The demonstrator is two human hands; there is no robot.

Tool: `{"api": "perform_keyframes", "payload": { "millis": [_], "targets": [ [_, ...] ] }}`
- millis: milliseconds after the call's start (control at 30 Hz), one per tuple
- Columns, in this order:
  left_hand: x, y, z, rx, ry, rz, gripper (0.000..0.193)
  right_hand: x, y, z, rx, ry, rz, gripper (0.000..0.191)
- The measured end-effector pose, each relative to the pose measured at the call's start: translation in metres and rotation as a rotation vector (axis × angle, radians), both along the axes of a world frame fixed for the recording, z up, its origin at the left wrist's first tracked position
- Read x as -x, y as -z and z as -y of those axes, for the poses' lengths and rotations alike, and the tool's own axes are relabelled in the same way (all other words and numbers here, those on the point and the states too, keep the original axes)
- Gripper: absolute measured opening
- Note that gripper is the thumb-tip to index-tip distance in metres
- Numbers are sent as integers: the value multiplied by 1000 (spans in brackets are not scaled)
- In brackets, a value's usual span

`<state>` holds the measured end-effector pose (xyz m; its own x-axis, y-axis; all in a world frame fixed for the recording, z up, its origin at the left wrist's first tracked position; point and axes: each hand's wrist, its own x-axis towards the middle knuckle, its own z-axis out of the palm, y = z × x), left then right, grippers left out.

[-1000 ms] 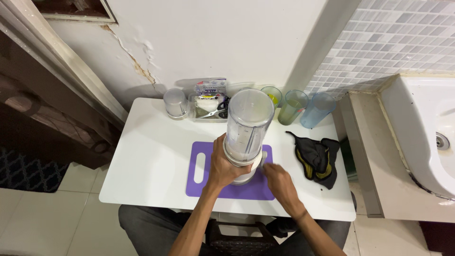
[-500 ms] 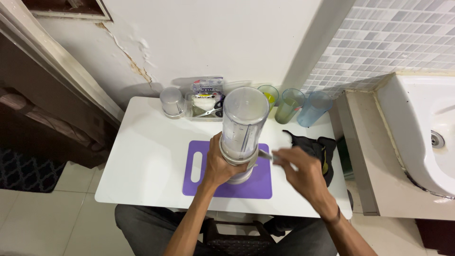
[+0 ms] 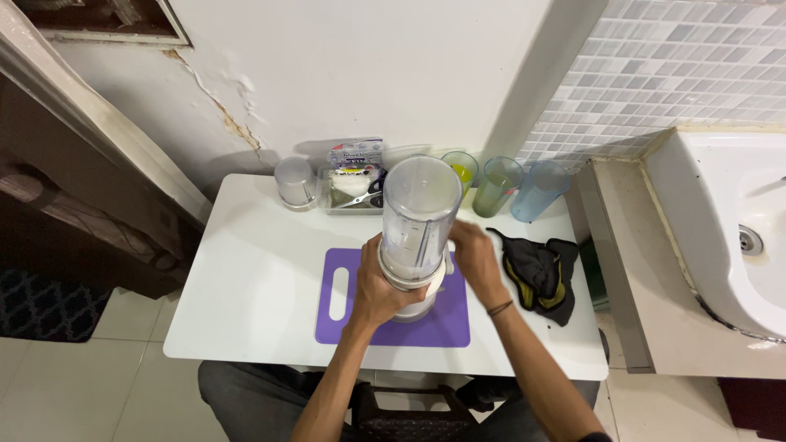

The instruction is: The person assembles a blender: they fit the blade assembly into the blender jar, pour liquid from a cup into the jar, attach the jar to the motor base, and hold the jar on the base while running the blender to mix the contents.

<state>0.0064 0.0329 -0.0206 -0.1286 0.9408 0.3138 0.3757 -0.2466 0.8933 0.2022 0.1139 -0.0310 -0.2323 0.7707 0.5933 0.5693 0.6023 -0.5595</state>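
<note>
**Two Hands on the Blender**

While it stands on the flat purple plastic cutting board (image 3: 344, 288) in the middle of the frame, the tall clear plastic blender jar (image 3: 419, 214) sits on its white base (image 3: 416, 303). The left hand (image 3: 378, 288) wraps its fingers tight around the bottom of the jar. The right hand (image 3: 476, 260) touches the jar's right side with bent fingers. Beside it, to the right, a black cloth (image 3: 536, 274) lies on the white tabletop (image 3: 254, 270). Three see-through coloured cups (image 3: 501, 185) stand at the back.
</note>
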Motion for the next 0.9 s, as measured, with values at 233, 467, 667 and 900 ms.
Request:
{"api": "perform_keyframes", "payload": {
  "millis": [233,467,667,900],
  "targets": [
    [1,1,1,-58,-8,-20,100,-10,50,80,253,66,120,25],
    [2,3,1,-61,1,-36,102,-40,28,143,308,-63,32,28],
    [2,0,0,23,37,6,108,-53,-25,122,128,-116,10,27],
    [3,2,-1,-70,46,-18,101,-24,-83,56,2,6,-9,29]
  ]
}}
